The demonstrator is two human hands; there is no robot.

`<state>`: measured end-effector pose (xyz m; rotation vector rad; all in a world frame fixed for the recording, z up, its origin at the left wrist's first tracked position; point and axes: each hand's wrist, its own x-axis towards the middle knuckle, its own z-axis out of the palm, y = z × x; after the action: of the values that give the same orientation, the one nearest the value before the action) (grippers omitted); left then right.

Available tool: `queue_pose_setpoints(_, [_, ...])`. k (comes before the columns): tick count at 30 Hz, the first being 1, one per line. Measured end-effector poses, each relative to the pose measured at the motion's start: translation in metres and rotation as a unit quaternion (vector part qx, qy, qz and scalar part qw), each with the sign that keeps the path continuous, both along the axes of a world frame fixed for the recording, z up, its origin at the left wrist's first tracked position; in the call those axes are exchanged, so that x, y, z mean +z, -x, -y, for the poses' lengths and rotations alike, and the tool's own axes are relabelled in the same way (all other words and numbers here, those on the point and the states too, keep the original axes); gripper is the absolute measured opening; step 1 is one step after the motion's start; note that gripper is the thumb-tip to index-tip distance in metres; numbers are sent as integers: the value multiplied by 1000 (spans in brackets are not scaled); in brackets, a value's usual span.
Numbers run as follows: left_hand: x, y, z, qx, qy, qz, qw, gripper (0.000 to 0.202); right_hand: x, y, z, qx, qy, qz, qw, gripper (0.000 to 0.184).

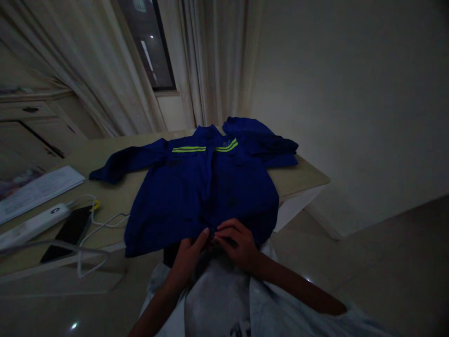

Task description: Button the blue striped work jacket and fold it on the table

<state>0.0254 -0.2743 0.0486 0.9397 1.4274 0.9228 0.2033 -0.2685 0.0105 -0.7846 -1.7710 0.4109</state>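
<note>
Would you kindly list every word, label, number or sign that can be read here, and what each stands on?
None can be read with certainty.
Blue jacket: small lettering on the chest, too blurred.
Papers: faint print, too small.
Grey shirt: dark marks at the picture's bottom edge, cut off and unreadable.

Dim light surrounds me; at my left grip (191, 252) and right grip (240, 245), shadow blurs my fingertips into the blue jacket (238, 185), whose yellow stripes (189, 149) stand out beyond. Glints spot the floor (365, 276) to either side. Far left of my grip, wide-angle stretching slants the curtain (87, 56).
</note>
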Motion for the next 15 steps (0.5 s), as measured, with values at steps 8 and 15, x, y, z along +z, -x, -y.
queue_pose_setpoints(8, [-16, -1, 2, -7, -18, -17, 1000, 58, 3, 1, -6, -18, 120, -47, 992, 10])
queue_pose_setpoints(15, [-12, -1, 4, -41, -26, -28, 998, 55, 15, -9, -11, 67, 184, -40, 980, 13])
